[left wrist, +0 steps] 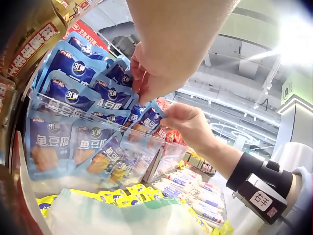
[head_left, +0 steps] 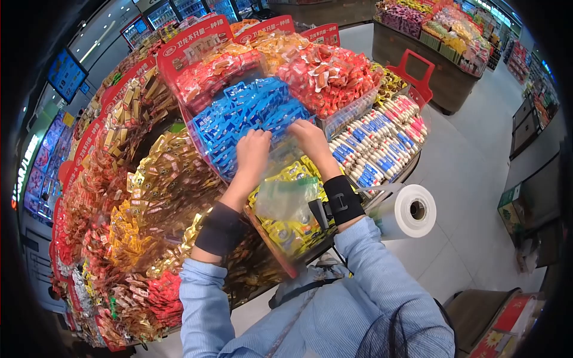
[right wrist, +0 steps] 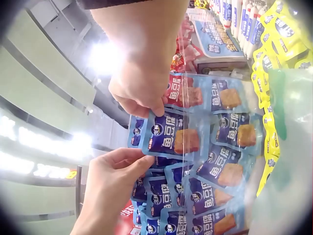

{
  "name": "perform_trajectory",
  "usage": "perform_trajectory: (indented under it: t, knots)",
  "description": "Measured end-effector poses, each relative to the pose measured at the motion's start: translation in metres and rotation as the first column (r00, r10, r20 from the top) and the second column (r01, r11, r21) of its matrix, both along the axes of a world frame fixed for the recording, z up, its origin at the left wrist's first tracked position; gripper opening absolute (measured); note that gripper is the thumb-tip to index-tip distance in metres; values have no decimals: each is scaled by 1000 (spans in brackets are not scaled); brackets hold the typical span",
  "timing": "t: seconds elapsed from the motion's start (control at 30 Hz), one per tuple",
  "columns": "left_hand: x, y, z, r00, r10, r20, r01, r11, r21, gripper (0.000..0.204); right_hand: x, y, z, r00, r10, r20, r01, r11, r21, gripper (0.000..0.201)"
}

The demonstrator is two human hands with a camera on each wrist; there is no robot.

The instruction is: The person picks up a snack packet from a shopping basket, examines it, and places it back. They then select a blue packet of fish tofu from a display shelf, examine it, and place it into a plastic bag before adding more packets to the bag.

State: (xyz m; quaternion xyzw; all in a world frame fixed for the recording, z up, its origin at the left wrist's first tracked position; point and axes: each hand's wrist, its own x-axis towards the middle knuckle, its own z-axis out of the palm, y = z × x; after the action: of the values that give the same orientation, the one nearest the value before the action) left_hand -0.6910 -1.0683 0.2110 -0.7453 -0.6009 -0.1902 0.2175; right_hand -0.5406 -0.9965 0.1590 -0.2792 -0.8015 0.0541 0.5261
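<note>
Blue fish tofu packets (head_left: 239,122) fill a clear-sided bin (left wrist: 98,110) in front of me. My right hand (head_left: 310,140) pinches the upper edge of one packet (right wrist: 171,134) between thumb and fingers, at the bin's front wall. Close beside it, my left hand (head_left: 253,152) reaches into the same bin. Its thumb and fingers (right wrist: 127,161) come together on the edge of a blue packet. A clear plastic bag (head_left: 289,200) with a green band lies over yellow packets (head_left: 286,232), below both wrists.
Bins of red packets (head_left: 328,77) and white-wrapped sticks (head_left: 382,143) stand to the right. Gold packets (head_left: 170,161) are heaped at the left. A roll of plastic bags (head_left: 391,218) sits by my right forearm. Red sign boards (head_left: 197,42) rise behind.
</note>
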Motion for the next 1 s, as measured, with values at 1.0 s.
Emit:
perform_trajectory:
  t: [1.0]
  knots:
    - [11,28,-8,995,42,91,-30,990,-137,10,9,5,5,984,-143,-107,141,990,-30,16]
